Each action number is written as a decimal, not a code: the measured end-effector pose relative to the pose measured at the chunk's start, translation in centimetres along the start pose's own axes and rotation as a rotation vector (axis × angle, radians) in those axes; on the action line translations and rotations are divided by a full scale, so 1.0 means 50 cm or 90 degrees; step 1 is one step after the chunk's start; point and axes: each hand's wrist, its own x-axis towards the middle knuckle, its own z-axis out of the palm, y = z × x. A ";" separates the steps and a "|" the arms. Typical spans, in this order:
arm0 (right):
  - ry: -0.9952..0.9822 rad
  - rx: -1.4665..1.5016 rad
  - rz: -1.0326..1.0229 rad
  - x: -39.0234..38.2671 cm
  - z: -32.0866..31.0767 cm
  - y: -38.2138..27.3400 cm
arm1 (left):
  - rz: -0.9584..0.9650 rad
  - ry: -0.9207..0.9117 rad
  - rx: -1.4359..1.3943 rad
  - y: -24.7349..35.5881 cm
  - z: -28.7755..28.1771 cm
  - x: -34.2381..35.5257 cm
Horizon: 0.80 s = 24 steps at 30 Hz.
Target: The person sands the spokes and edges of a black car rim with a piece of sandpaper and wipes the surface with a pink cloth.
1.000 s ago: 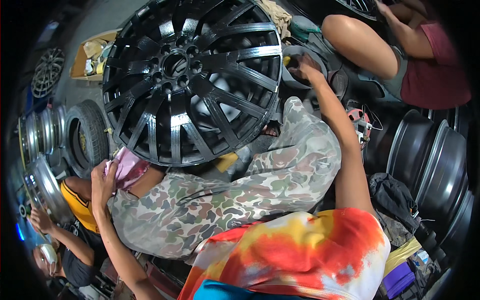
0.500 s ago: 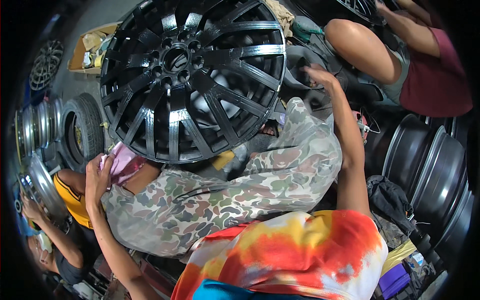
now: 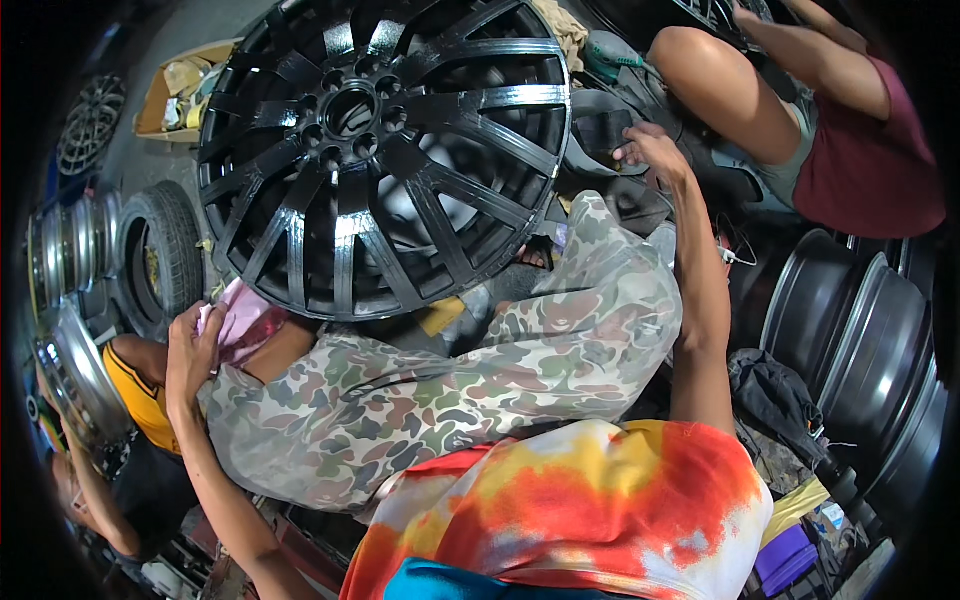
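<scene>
A large glossy black multi-spoke wheel rim [image 3: 352,200] stands face-up before my knees. At its lower left edge, my left hand [image 3: 190,345] is closed on a crumpled pink cloth [image 3: 238,325]. To the right of the rim, my right hand [image 3: 655,152] is beside a curved grey band [image 3: 585,150] that bends round a dark hollow. Its fingers are bunched together; whatever they hold, if anything, cannot be made out. My camouflage-covered legs [image 3: 440,390] lie between the two arms.
Several dark rims [image 3: 815,290] stand at the right. On the left are a tyre [image 3: 185,250], silver rims [image 3: 80,370] and a cardboard box [image 3: 155,105] of odds and ends. A green power tool [image 3: 605,52] lies beyond. One co-worker [image 3: 870,140] sits far right, another at lower left.
My right hand has drawn slightly right, away from the hollow of the grey band. My left hand keeps its grip on the pink cloth. The lower-left co-worker's arm has shifted down.
</scene>
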 end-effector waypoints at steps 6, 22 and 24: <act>0.198 -0.204 -0.173 -0.082 0.063 -0.058 | 0.019 0.008 0.016 0.003 0.003 -0.001; 0.271 -0.085 -0.231 -0.091 0.063 0.039 | 0.011 0.000 0.015 0.007 0.002 0.000; 0.263 -0.135 -0.230 -0.083 0.067 0.042 | 0.001 -0.001 0.013 -0.004 0.002 0.000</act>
